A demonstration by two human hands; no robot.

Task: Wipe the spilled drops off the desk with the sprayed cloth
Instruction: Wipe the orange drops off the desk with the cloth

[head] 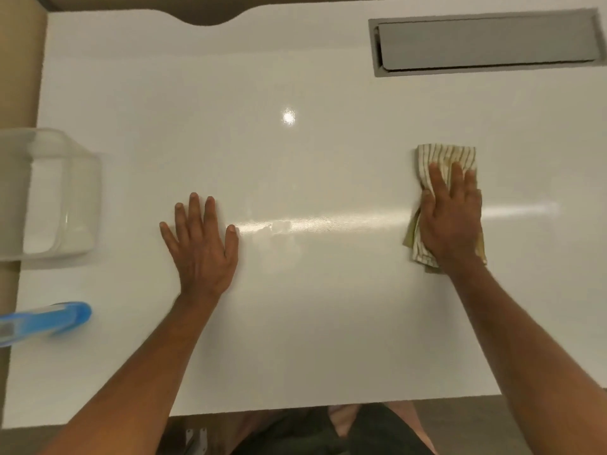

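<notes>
A folded cream cloth with olive stripes point(441, 159) lies on the white desk point(295, 323) at the right. My right hand point(451, 218) presses flat on top of it, fingers together, covering its middle. My left hand point(200, 244) rests flat on the bare desk left of centre, fingers spread, holding nothing. A faint wet patch point(276, 226) shows in the light streak between the two hands.
A clear plastic container point(49, 195) stands at the left edge. A blue spray bottle point(46, 320) lies at the lower left. A grey cable flap point(486, 44) is set into the desk's far right. The near edge runs along the bottom.
</notes>
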